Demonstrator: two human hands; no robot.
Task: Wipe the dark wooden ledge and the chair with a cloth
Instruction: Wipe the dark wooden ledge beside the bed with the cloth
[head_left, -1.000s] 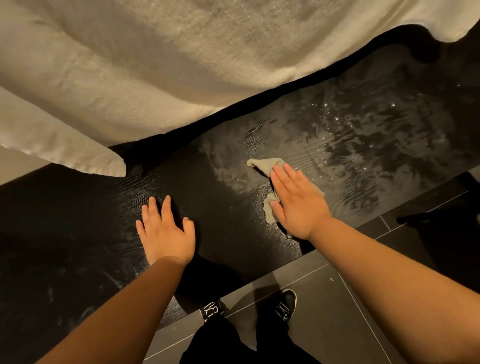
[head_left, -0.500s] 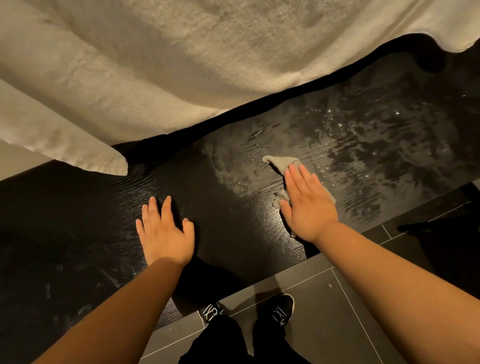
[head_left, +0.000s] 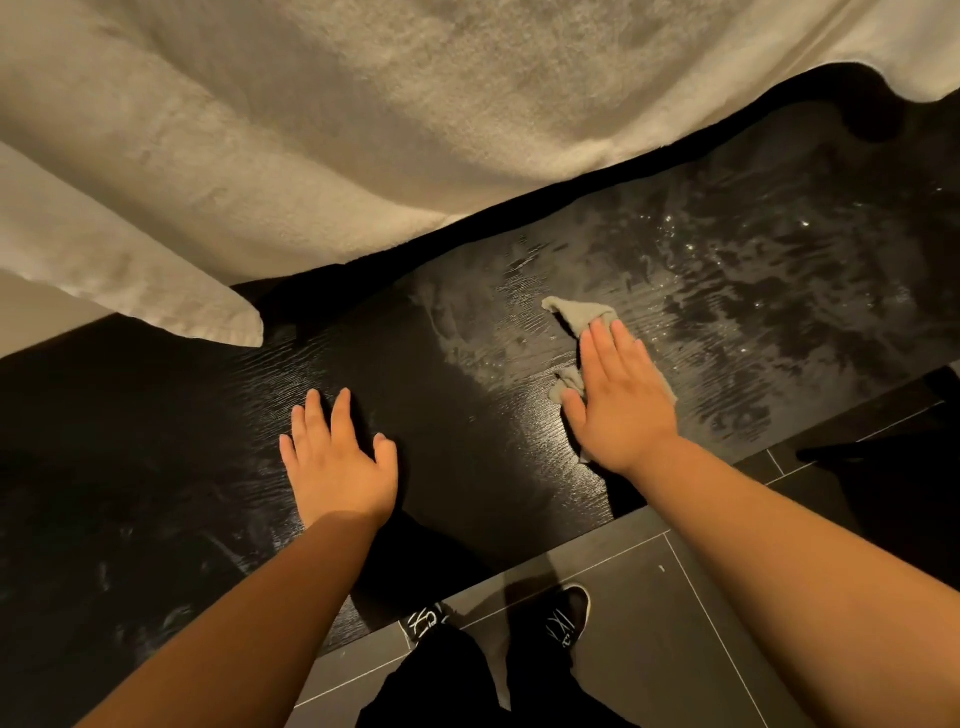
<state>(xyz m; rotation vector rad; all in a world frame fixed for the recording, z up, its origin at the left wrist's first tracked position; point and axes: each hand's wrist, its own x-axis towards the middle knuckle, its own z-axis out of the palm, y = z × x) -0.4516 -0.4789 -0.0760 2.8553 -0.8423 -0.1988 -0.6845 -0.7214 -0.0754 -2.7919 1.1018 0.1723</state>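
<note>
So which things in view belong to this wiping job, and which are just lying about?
Job:
cloth, pressed flat under the right hand
dark wooden ledge
left hand, resting flat on the ledge

Just there:
pale fabric hanging beyond the ledge
tiled floor
shoes

Nothing here can be read for certain. The only marks like lettering are white strokes on the left shoe (head_left: 425, 621) and the right shoe (head_left: 567, 618), both just in front of the near edge of the ledge (head_left: 467, 457). They are too small and blurred to tell letters from pattern.
</note>
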